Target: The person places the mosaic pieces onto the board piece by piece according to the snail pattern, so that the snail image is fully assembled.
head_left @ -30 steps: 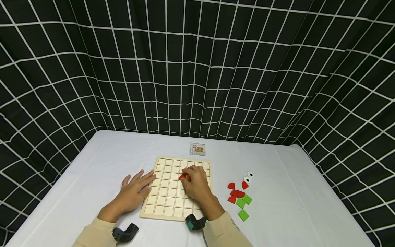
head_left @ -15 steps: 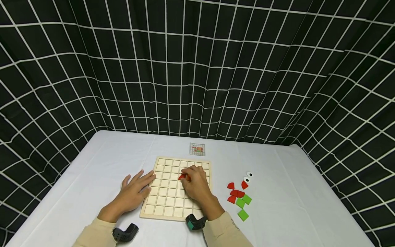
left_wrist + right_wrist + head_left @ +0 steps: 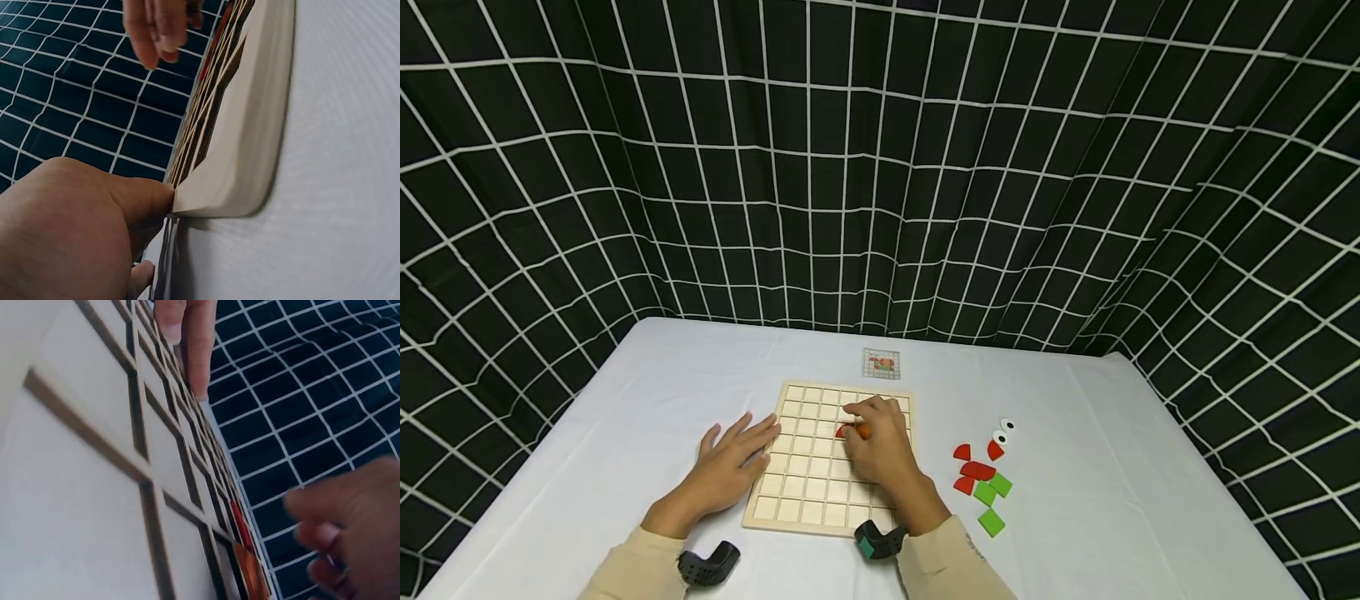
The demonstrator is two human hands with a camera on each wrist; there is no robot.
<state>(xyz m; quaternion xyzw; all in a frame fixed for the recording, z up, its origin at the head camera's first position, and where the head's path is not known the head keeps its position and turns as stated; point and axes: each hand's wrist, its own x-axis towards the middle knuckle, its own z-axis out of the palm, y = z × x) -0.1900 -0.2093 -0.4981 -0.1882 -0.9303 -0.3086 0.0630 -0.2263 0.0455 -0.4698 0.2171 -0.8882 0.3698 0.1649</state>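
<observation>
On the white table lies a wooden grid board (image 3: 812, 487). My left hand (image 3: 726, 468) is spread flat, its fingertips touching the board's left edge; the left wrist view shows it against the board's corner (image 3: 215, 194). My right hand (image 3: 883, 446) hovers over the board's right half, fingers loosely bent and raised off the surface. Below its thumb and index finger, a red piece (image 3: 840, 432) and an orange piece (image 3: 863, 430) sit side by side in the grid. In the right wrist view, the right hand (image 3: 359, 519) is apart from both, with nothing visible between its fingers.
Right of the board lie several red quarter-round pieces (image 3: 977, 471), green squares (image 3: 992, 522) and two white eye discs (image 3: 999, 437). A small picture card (image 3: 881, 363) lies behind the board. A black curtain with white grid lines (image 3: 880, 167) surrounds the table.
My right hand has let go of the orange piece and lifted slightly, thumb and index finger parting. The left hand stays against the board's edge.
</observation>
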